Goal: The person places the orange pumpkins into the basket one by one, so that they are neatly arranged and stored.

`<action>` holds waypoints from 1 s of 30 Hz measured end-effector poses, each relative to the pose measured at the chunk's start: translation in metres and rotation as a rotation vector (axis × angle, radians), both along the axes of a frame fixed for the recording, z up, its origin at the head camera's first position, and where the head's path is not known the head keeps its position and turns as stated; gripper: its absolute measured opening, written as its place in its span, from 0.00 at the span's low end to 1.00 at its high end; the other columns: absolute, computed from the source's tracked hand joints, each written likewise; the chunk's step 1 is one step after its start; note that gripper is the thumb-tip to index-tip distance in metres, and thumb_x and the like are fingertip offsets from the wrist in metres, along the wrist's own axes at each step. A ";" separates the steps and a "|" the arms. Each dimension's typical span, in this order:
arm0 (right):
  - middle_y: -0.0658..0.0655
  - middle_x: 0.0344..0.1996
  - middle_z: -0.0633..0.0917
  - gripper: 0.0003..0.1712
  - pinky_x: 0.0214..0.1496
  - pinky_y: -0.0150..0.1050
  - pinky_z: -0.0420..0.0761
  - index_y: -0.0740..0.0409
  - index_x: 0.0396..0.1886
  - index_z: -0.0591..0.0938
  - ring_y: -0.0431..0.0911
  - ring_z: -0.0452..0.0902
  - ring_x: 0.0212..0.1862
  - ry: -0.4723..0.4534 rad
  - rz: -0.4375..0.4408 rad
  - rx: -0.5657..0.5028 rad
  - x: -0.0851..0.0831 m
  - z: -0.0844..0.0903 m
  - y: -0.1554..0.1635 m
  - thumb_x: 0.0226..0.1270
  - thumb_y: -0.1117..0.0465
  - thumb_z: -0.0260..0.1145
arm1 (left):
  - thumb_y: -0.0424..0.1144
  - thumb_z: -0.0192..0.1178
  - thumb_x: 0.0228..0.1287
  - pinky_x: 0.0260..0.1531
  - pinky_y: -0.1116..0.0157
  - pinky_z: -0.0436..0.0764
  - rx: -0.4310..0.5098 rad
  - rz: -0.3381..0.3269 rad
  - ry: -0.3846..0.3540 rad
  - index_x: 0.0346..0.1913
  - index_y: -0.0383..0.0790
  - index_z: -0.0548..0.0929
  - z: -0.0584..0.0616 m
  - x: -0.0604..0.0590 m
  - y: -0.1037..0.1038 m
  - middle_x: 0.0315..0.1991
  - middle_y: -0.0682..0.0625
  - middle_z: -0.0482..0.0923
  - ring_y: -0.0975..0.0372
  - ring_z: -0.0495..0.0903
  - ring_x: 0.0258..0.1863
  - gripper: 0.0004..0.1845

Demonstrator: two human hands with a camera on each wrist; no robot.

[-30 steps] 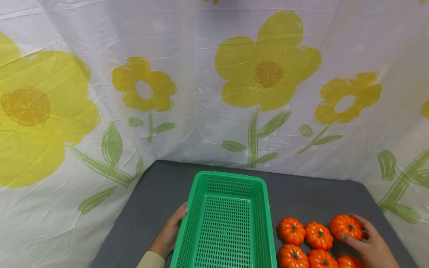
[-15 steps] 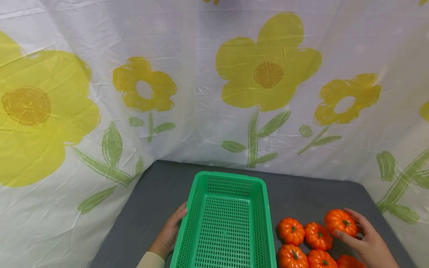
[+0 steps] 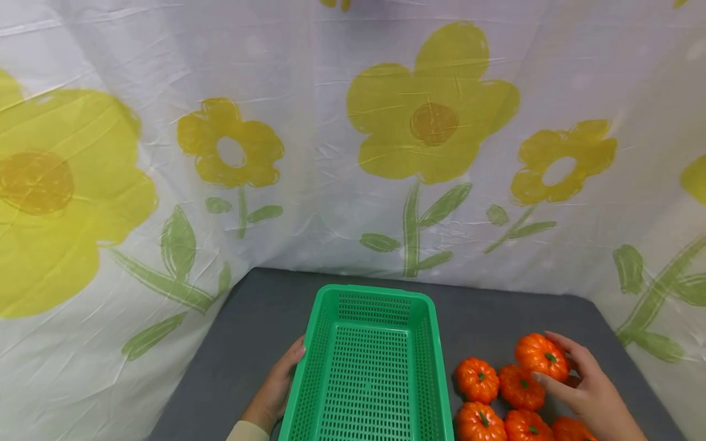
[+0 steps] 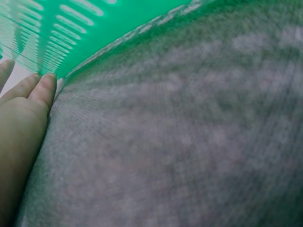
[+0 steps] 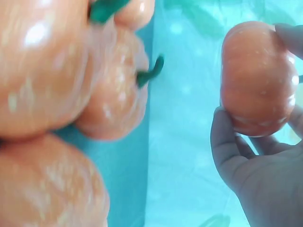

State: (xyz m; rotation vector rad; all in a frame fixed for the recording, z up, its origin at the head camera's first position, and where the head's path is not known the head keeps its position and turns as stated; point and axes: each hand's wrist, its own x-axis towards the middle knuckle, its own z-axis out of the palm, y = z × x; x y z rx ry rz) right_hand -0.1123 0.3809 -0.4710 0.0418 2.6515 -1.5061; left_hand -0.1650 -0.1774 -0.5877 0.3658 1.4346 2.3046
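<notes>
My right hand (image 3: 587,389) holds a small orange toy pumpkin (image 3: 542,357) with a green stem, thumb on the near side and fingers round the far side. In the right wrist view this pumpkin (image 5: 258,78) is raised off the table, apart from the others. My left hand (image 3: 278,383) rests against the outer left side of a green slotted plastic basket (image 3: 307,361). The left wrist view shows its fingers (image 4: 43,90) extended and touching the basket wall (image 4: 128,19). Nothing lies on the visible part of the basket's floor.
Several more orange pumpkins (image 3: 478,380) stand in rows right of the basket, on a dark grey table (image 3: 485,315). A white cloth with yellow flowers (image 3: 325,153) hangs behind the table and along both sides.
My right hand has lifted the pumpkin and carried it leftward, over the back row of pumpkins. My left hand and the basket stay put; the head view has shifted slightly.
</notes>
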 end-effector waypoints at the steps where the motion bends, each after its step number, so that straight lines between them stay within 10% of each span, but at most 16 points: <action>1: 0.76 0.74 0.57 0.48 0.43 0.47 0.88 0.68 0.86 0.51 0.39 0.78 0.50 0.004 0.001 -0.019 0.001 0.000 -0.004 0.82 0.61 0.70 | 0.51 0.34 0.92 0.67 0.47 0.76 0.001 -0.002 0.001 0.89 0.37 0.35 0.000 0.000 0.000 0.78 0.35 0.63 0.44 0.71 0.73 0.37; 30: 0.65 0.73 0.63 0.43 0.44 0.47 0.89 0.57 0.83 0.65 0.55 0.80 0.52 0.062 0.071 -0.179 0.006 0.009 -0.080 0.74 0.65 0.76 | 0.50 0.32 0.93 0.69 0.49 0.75 0.024 -0.010 0.010 0.89 0.37 0.36 -0.002 -0.001 -0.001 0.81 0.36 0.59 0.45 0.69 0.75 0.36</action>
